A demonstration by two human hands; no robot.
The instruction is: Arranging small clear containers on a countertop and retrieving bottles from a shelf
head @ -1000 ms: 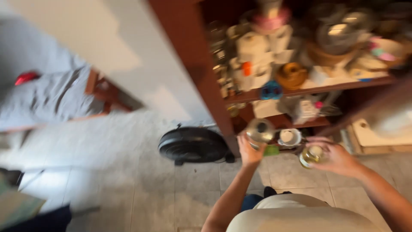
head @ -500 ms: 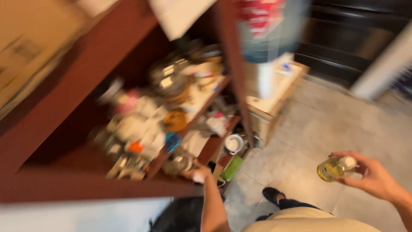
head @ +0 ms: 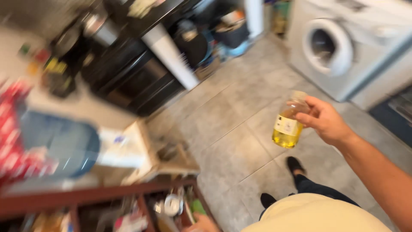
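Observation:
My right hand (head: pixel 327 121) holds a small clear bottle (head: pixel 289 121) of yellow liquid with a pale label, out in front of me over the tiled floor. The bottle hangs tilted, its cap toward the top. Only the fingertips of my left hand (head: pixel 201 224) show at the bottom edge, close to the lower part of a brown wooden shelf (head: pixel 98 197) crowded with small items. Whether it holds anything is hidden by blur and the frame edge.
A white front-loading washing machine (head: pixel 339 47) stands at the upper right. A black oven or cabinet (head: pixel 128 77) and a white post (head: pixel 169 56) lie at the upper middle. A large blue water bottle (head: pixel 60 144) is at the left. Grey floor tiles (head: pixel 240 107) fill the middle.
The view has swung away from the shelf toward the floor and washing machine. My right hand has carried the bottle away from the shelf and up; my left hand has dropped to the frame's bottom edge.

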